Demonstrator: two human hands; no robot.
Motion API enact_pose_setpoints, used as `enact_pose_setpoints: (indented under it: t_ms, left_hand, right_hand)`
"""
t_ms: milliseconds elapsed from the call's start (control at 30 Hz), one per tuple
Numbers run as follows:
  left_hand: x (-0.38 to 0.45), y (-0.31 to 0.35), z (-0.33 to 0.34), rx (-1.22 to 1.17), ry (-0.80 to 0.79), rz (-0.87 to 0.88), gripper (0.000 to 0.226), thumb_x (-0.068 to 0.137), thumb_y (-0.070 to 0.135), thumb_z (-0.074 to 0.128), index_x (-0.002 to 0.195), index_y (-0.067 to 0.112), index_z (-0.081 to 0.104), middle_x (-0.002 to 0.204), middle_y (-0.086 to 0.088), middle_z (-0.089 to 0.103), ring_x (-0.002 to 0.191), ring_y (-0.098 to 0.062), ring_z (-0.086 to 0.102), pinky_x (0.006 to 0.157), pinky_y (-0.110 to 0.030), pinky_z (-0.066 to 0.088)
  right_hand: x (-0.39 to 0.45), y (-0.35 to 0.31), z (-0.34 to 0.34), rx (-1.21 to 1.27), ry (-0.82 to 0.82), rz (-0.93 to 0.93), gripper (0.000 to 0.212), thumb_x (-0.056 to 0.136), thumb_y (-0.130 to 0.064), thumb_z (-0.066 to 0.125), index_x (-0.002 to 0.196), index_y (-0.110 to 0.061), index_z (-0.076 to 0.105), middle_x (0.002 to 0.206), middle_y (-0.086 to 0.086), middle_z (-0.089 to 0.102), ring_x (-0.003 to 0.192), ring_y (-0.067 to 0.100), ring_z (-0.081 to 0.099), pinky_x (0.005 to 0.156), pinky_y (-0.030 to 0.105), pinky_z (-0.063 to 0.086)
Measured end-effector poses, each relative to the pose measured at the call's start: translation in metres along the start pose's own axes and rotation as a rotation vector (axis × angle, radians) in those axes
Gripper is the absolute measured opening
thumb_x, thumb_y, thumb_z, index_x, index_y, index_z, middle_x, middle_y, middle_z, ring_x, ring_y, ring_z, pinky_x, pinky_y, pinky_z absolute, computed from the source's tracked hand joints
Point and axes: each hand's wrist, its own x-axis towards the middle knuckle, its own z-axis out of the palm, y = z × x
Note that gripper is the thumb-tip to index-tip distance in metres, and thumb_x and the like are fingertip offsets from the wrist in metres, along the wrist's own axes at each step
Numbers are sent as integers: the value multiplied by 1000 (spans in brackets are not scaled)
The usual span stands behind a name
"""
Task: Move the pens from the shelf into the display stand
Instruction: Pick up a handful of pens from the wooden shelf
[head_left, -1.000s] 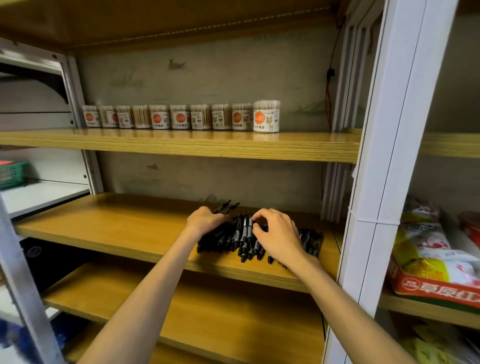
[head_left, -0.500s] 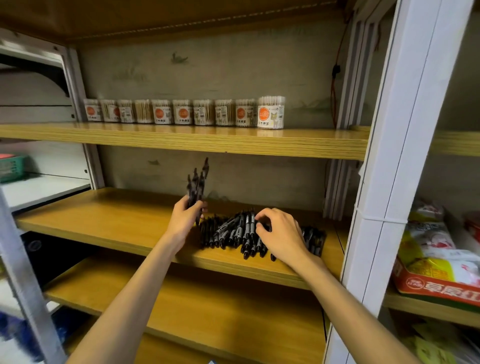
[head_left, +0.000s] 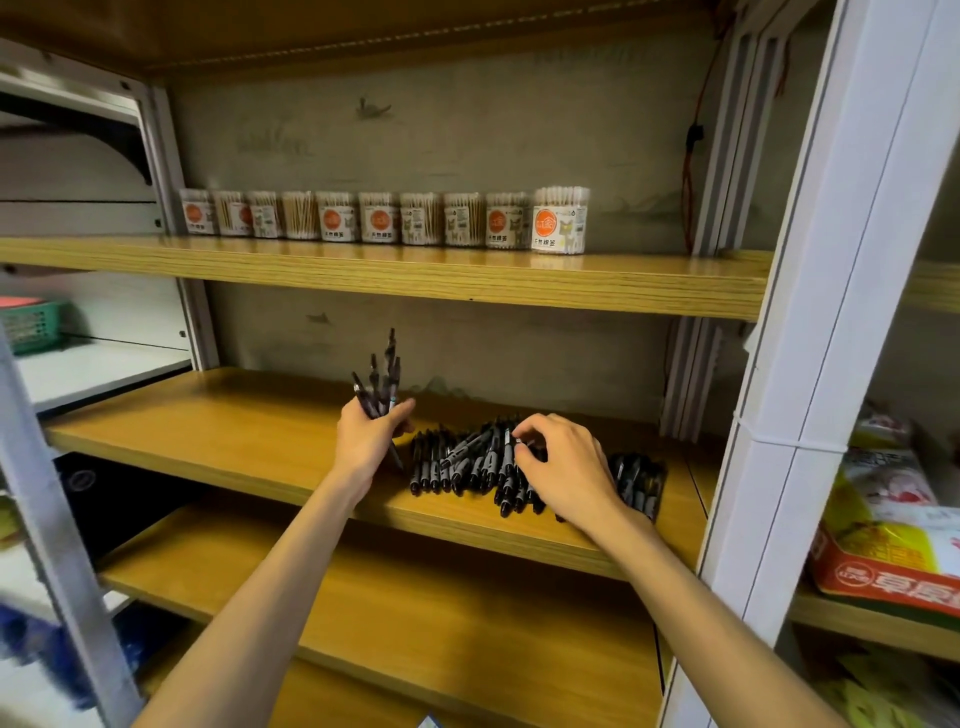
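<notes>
Pens (head_left: 467, 462) piled on shelf (head_left: 249, 431); stand not in view.
Left hand (head_left: 366, 441) grips an upright bunch beside pile; right hand (head_left: 563, 467) pinches one pen atop it. Best lift single pens, tips aligned, then pass left.

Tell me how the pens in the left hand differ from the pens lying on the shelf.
The bunch in the left hand stands nearly upright, lifted off the wood; the pile of pens on the shelf lies flat. The held bunch is just a few pens; the pile holds many more. The held pens fan out at their tops; the pile lies in rough overlapping rows. Both are dark-bodied pens.
</notes>
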Motion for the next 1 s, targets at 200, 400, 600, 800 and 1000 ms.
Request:
enact_pose_setpoints:
  t_ms: [200,400,600,800,1000]
  left_hand:
    - [8,8,-2,313,77,-90,15,90,24,75,83,20,62,74,-6,65,54,-16,56,49,-28,44]
    - [1,11,-4,816,-193,-202,35,89,42,74,95,9,64,75,-4,59,64,-20,53,53,-27,38]
    - [-2,13,-1,871,-228,-204,42,84,51,76,91,11,65,72,0,59,63,-16,53,54,-27,39]
    - [-1,16,3,1030,-176,-187,47,84,61,71,85,15,62,85,-3,67,84,-23,68,68,-28,51]
    - [-1,7,1,643,-22,52,10,97,23,63,94,15,59,80,-4,65,65,-13,61,52,-21,44]
  right_hand:
    - [1,-1,-2,1,-2,1,15,98,-31,60,111,-33,66,110,-13,64,97,10,60,89,36,48]
    - [2,-5,-1,-1,-16,-4,15,98,-31,59,112,-32,66,110,-11,64,100,12,60,84,34,47]
    - [3,-7,-1,-7,-21,-3,16,98,-30,59,112,-32,66,116,-9,64,114,16,57,93,35,44]
    - [5,-12,-5,-4,-3,-18,17,99,-29,58,113,-32,65,116,-9,65,115,15,56,99,35,42]
    - [7,-12,-8,-7,-2,-23,17,97,-28,60,113,-32,66,119,-9,66,117,15,56,98,36,44]
